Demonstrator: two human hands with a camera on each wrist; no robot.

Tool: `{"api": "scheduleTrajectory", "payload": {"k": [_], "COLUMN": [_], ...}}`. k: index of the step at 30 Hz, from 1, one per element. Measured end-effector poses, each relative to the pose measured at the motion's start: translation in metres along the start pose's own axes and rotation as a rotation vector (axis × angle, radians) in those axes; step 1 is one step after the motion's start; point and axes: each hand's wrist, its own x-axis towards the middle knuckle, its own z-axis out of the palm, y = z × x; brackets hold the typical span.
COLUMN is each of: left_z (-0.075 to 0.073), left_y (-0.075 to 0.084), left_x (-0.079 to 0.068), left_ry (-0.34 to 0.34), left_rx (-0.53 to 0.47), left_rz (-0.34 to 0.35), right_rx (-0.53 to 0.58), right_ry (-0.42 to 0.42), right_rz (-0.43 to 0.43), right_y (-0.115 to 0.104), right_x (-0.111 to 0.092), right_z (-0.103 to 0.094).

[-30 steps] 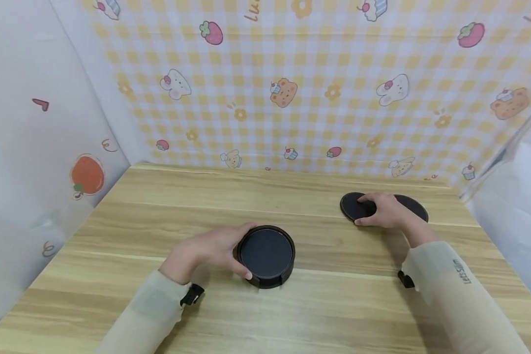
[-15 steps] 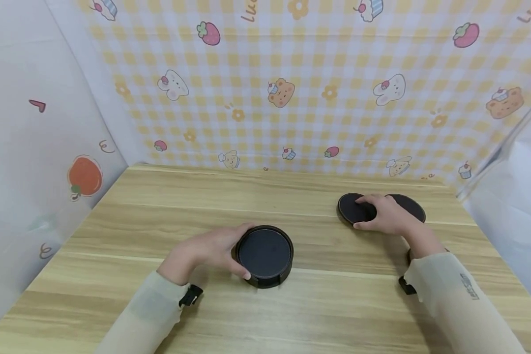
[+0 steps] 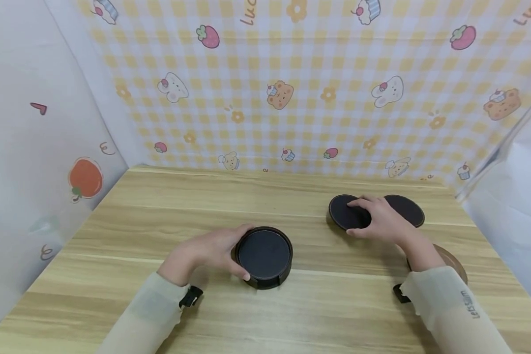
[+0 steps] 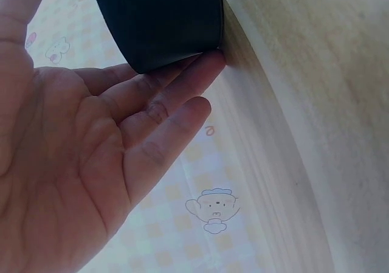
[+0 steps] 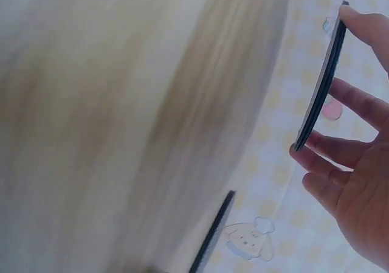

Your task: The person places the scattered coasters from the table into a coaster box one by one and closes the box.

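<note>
A round black coaster holder (image 3: 280, 280) stands on the wooden table, with a black coaster (image 3: 264, 253) lying inside it. My left hand (image 3: 219, 250) grips the holder from its left side, thumb at the front and fingers at the back. In the left wrist view, the fingertips (image 4: 206, 66) touch the holder's dark wall (image 4: 164, 24). At the back right, my right hand (image 3: 382, 219) holds a round black coaster (image 3: 346, 212) by its edges, raised off the table. The right wrist view shows this coaster (image 5: 322, 81) edge-on between thumb and fingers.
A second black coaster (image 3: 407, 210) lies behind the right hand. Partly hidden under the right forearm is a brown round coaster (image 3: 451, 260). The patterned cloth (image 3: 309, 113) rises along the table's (image 3: 194, 206) back edge, and white sheets (image 3: 40, 147) flank both sides.
My right hand has moved slightly left and toward me, lifting the coaster from the table. The brown coaster has come into view beside the forearm. My left hand stays on the holder.
</note>
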Motion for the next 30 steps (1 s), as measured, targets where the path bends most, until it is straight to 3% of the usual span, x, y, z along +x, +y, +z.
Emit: {"api": "scheduleTrajectory", "payload": {"k": [18, 30], "left_z": [0.002, 0.0], "left_y": [-0.001, 0.002], "left_x": [0.001, 0.001], "left_ry": [0.008, 0.0], "left_rx": [0.003, 0.011], "left_rz": [-0.012, -0.053], "right_rx": [0.002, -0.008], "right_ry": [-0.011, -0.031], "right_rz": [-0.07, -0.194], "right_y": [-0.047, -0.085], "right_x": [0.002, 0.01], "right_z": [0.001, 0.01]}}
